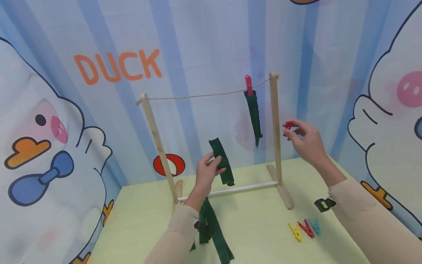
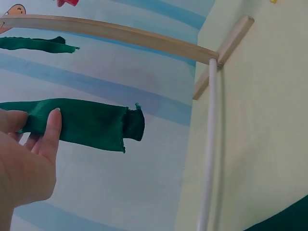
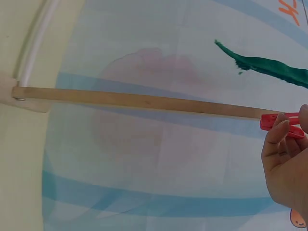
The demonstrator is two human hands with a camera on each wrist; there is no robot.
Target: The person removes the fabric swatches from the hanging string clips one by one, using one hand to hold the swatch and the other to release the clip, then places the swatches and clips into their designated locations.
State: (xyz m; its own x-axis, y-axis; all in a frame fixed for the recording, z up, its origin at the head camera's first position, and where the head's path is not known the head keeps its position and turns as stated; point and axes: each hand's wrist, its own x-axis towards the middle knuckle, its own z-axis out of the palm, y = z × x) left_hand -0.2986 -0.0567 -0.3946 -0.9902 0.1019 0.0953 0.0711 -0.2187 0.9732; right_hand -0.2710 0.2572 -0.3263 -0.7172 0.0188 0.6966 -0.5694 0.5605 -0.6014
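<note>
My left hand (image 1: 207, 172) pinches a folded strip of dark green cloth (image 1: 221, 159) in front of the rack, below the string (image 1: 197, 96). In the left wrist view the strip's (image 2: 91, 122) two frayed ends lie one over the other. Just right of the rack's right post (image 1: 275, 128), my right hand (image 1: 306, 141) holds a red clothespin (image 1: 287, 128) between thumb and fingers; the right wrist view shows this clothespin (image 3: 269, 121) near the wooden post (image 3: 144, 100). Another green strip (image 1: 253, 117) hangs from the string under a red clothespin (image 1: 248, 85).
More green strips (image 1: 217, 231) lie on the pale yellow table (image 1: 138, 227), partly behind the left forearm. Yellow (image 1: 295, 232), red (image 1: 306, 228) and blue (image 1: 315, 226) clothespins lie at the right front. A white bar (image 1: 244, 187) joins the rack's wooden feet. Printed curtains stand behind.
</note>
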